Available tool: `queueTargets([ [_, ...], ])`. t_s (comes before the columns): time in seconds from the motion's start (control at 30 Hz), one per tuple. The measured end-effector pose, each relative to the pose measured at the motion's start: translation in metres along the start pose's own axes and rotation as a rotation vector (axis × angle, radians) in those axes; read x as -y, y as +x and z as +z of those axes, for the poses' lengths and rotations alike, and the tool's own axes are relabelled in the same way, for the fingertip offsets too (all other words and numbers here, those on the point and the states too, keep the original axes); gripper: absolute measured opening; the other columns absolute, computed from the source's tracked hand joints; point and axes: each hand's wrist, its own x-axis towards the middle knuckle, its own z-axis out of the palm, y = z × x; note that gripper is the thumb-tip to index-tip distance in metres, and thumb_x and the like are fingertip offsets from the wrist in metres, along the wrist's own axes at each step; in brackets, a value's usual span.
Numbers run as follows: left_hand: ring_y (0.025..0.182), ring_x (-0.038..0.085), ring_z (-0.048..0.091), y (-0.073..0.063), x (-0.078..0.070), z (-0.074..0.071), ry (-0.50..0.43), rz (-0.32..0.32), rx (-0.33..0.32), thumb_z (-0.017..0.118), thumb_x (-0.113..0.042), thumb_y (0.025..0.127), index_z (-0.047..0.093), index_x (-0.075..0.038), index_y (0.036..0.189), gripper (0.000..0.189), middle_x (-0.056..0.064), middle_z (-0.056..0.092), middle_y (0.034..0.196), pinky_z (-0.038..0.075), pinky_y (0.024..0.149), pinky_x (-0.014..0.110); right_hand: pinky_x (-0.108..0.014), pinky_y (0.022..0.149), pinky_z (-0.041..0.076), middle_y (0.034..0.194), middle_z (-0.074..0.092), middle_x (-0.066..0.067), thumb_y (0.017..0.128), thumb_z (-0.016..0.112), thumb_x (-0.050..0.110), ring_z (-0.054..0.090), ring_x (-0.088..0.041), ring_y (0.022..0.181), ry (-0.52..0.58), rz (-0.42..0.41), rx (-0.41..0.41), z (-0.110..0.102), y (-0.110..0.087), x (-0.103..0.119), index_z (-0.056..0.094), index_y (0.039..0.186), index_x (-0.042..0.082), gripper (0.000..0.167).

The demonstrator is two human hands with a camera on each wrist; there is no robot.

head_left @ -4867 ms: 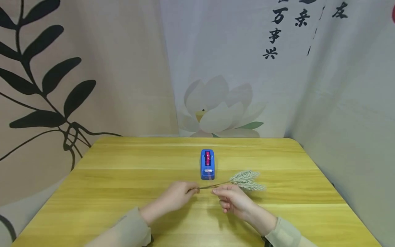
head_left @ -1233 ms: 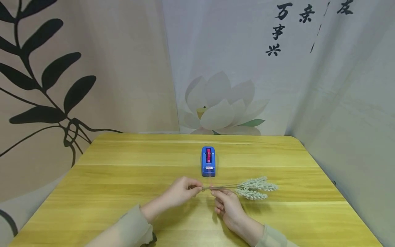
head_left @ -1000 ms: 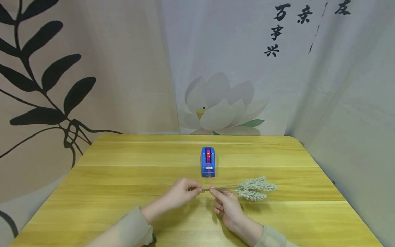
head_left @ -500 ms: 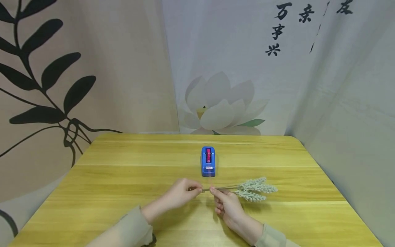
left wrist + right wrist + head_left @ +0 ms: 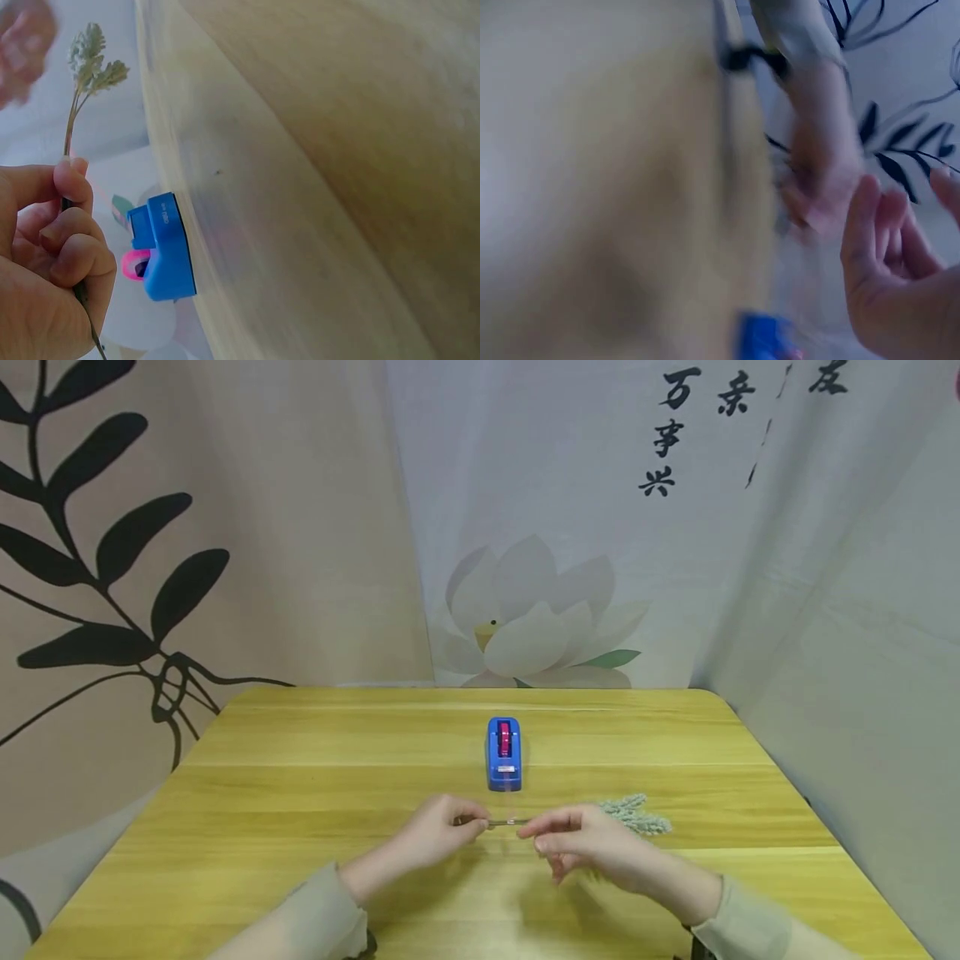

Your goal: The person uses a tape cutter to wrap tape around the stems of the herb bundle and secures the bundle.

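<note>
My left hand (image 5: 446, 829) grips the thin stems of pale green flower sprigs (image 5: 637, 816), held level over the table. In the left wrist view its curled fingers (image 5: 79, 251) wrap the stems, and the leafy heads (image 5: 90, 60) point away. A faint strip of clear tape (image 5: 510, 810) runs from the blue tape dispenser (image 5: 503, 756) to the stems. My right hand (image 5: 592, 843) hovers by the stems, overlapping part of the heads in the head view. Its fingers are loosely bent with nothing between them in the right wrist view, where my left hand (image 5: 825, 172) is blurred.
The dispenser, with a pink roll, stands on the wooden table (image 5: 337, 735) just beyond my hands. A printed cloth (image 5: 322, 527) hangs behind the table, and another light cloth (image 5: 840, 610) hangs along the right side.
My right hand has released the stems, turned over and drawn back to the right. My left hand keeps its grip. Earlier, the sprigs shifted right and the tape came to meet the stems.
</note>
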Motion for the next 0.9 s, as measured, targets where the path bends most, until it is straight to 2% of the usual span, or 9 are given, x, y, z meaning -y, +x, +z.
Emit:
queueTargets([
  [0.07, 0.060, 0.008, 0.052, -0.001, 0.000, 0.000, -0.006, -0.002, -0.004, 0.060, -0.013, 0.095, 0.073, -0.004, 0.103, 0.018, 0.005, 0.066, 0.079, 0.047, 0.054, 0.025, -0.031, 0.072, 0.056, 0.089, 0.064, -0.009, 0.093, 0.064, 0.013, 0.063, -0.018, 0.077, -0.177, -0.075, 0.013, -0.016, 0.002, 0.017, 0.061, 0.120, -0.009, 0.034],
  [0.17, 0.062, 0.009, 0.054, -0.001, 0.000, -0.001, -0.016, -0.006, -0.010, 0.060, -0.013, 0.095, 0.073, -0.003, 0.103, 0.018, 0.006, 0.067, 0.081, 0.048, 0.055, 0.025, -0.032, 0.080, 0.055, 0.101, 0.067, -0.012, 0.092, 0.067, 0.016, 0.064, -0.024, 0.093, -0.427, -0.164, 0.026, -0.037, 0.010, 0.028, 0.062, 0.121, -0.004, 0.036],
  [0.27, 0.065, 0.014, 0.058, -0.002, 0.000, 0.000, -0.027, -0.010, -0.020, 0.060, -0.013, 0.095, 0.072, -0.002, 0.102, 0.018, 0.007, 0.068, 0.082, 0.048, 0.054, 0.025, -0.030, 0.086, 0.052, 0.111, 0.067, -0.007, 0.091, 0.069, 0.018, 0.063, -0.024, 0.103, -0.597, -0.173, 0.063, -0.053, 0.020, 0.026, 0.062, 0.125, 0.001, 0.039],
  [0.4, 0.067, 0.024, 0.060, -0.002, -0.002, 0.000, -0.046, -0.022, -0.033, 0.061, -0.012, 0.094, 0.072, 0.000, 0.100, 0.017, 0.008, 0.067, 0.079, 0.045, 0.051, 0.024, -0.028, 0.084, 0.052, 0.108, 0.069, -0.002, 0.092, 0.068, 0.019, 0.064, -0.015, 0.098, -0.700, -0.120, 0.129, -0.064, 0.029, 0.012, 0.061, 0.126, -0.002, 0.041],
  [0.5, 0.069, 0.028, 0.061, -0.002, -0.004, -0.001, -0.048, -0.023, -0.043, 0.062, -0.011, 0.093, 0.072, 0.001, 0.099, 0.016, 0.008, 0.066, 0.078, 0.045, 0.051, 0.024, -0.027, 0.080, 0.053, 0.102, 0.071, -0.003, 0.093, 0.067, 0.021, 0.066, -0.011, 0.092, -0.743, -0.107, 0.147, -0.064, 0.032, 0.002, 0.061, 0.124, -0.006, 0.042],
  [0.6, 0.071, 0.028, 0.062, -0.002, -0.005, -0.001, -0.045, -0.019, -0.048, 0.062, -0.010, 0.093, 0.072, 0.001, 0.099, 0.016, 0.008, 0.067, 0.079, 0.048, 0.054, 0.024, -0.025, 0.076, 0.053, 0.102, 0.072, -0.004, 0.093, 0.066, 0.022, 0.066, -0.009, 0.088, -0.782, -0.113, 0.122, -0.061, 0.032, -0.004, 0.065, 0.119, -0.004, 0.037],
  [0.67, 0.073, 0.026, 0.063, -0.002, -0.004, -0.001, -0.040, -0.014, -0.053, 0.063, -0.010, 0.093, 0.072, 0.001, 0.099, 0.015, 0.008, 0.068, 0.081, 0.050, 0.058, 0.025, -0.023, 0.069, 0.053, 0.096, 0.073, -0.005, 0.092, 0.067, 0.021, 0.065, -0.007, 0.078, -0.803, -0.111, 0.095, -0.058, 0.031, -0.008, 0.070, 0.112, -0.001, 0.030],
  [0.8, 0.077, 0.017, 0.064, -0.002, -0.003, 0.000, -0.019, -0.006, -0.062, 0.065, -0.010, 0.092, 0.074, -0.003, 0.099, 0.014, 0.006, 0.071, 0.087, 0.052, 0.066, 0.024, -0.022, 0.057, 0.048, 0.080, 0.071, 0.001, 0.090, 0.069, 0.016, 0.054, -0.004, 0.061, -0.835, -0.115, 0.041, -0.052, 0.029, -0.012, 0.076, 0.095, 0.004, 0.015],
  [0.9, 0.079, 0.011, 0.063, -0.003, -0.001, 0.002, 0.000, -0.011, -0.072, 0.067, -0.010, 0.090, 0.075, -0.006, 0.099, 0.013, 0.002, 0.071, 0.091, 0.053, 0.071, 0.024, -0.021, 0.054, 0.048, 0.077, 0.070, 0.006, 0.090, 0.070, 0.014, 0.052, -0.001, 0.059, -0.895, -0.145, 0.000, -0.047, 0.028, -0.015, 0.077, 0.091, 0.006, 0.011],
])
